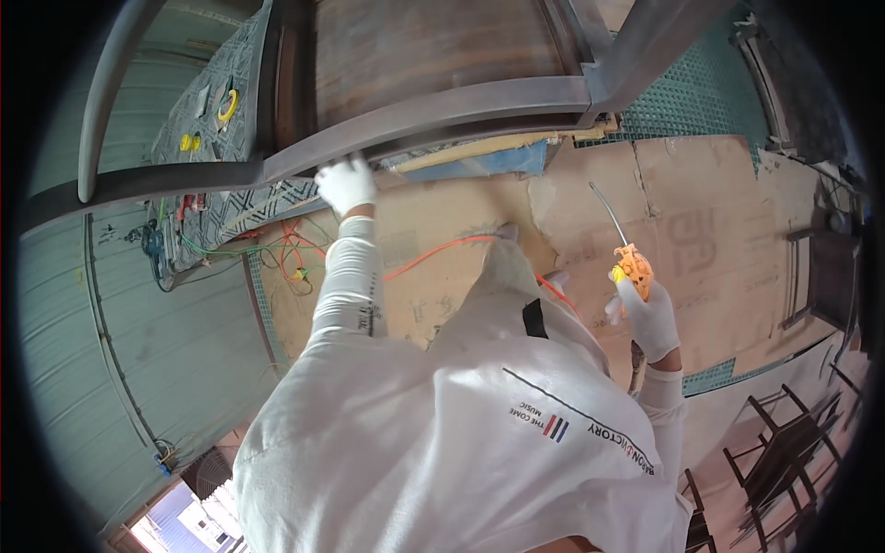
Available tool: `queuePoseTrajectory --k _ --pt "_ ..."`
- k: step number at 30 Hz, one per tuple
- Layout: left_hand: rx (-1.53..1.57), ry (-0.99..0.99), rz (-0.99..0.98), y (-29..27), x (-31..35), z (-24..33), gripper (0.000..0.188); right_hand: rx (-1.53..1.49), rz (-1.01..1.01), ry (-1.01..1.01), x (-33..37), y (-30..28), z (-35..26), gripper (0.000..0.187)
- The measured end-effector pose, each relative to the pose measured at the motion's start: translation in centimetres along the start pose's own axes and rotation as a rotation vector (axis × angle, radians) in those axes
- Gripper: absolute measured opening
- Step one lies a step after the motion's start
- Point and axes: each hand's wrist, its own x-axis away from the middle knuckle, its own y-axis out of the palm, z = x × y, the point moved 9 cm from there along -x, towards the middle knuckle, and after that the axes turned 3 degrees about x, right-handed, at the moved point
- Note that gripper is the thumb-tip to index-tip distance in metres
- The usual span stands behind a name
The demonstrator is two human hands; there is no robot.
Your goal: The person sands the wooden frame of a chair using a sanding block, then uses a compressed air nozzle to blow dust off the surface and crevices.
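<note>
A dark wooden furniture frame [442,112] with a flat brown panel [433,55] and curved members lies across a workbench in front of me. My left hand [347,187], in a white glove, is at the underside of its near rail. Its fingers are slightly blurred and curl up against the wood, their tips partly hidden. Out to the right, my gloved right hand [648,318] is closed around an orange air blow gun [634,265]. The gun's thin, bent metal nozzle [608,210] points up and away, apart from the frame.
Patterned cloth [249,205] covers the bench, with yellow tape [229,105] and small tools on it. An orange hose [433,251] passes by my body. Cardboard sheets [682,221] cover the floor. Dark chairs [784,452] stand at lower right; a corrugated wall [157,323] is on the left.
</note>
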Motion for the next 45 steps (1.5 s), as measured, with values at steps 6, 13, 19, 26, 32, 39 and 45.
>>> queuePoseTrajectory --k 6,13,19,26,32,39,45 --pt "-0.178 0.196 -0.099 1.7 2.7 6.6 0.032 -0.048 -0.351 0.037 0.8 5.2 -3.3 0.021" --pt "0.164 0.116 -0.205 0.7 1.2 2.2 0.037 0.086 -0.521 -0.037 -0.6 13.0 -10.1 0.027" --pt "0.146 -0.048 -0.053 1.6 -0.2 -3.9 0.040 0.633 -0.599 -0.358 -1.5 24.8 -18.9 0.046" --pt "0.675 -0.018 0.023 -4.9 4.7 -3.8 0.056 0.821 -0.471 -0.669 -1.4 28.1 -25.6 0.045" --pt "0.686 -0.086 0.253 -14.3 3.4 -6.5 0.065 0.571 -0.601 -0.516 -0.5 25.6 -26.5 0.042" --pt "0.459 0.010 0.623 -19.8 -0.9 -7.4 0.068 0.370 -0.660 -1.071 6.5 27.0 -32.7 0.033" --pt "0.578 -0.050 0.685 -24.7 -5.2 -6.8 0.057 0.627 -0.798 -0.739 3.3 19.5 -27.9 0.039"
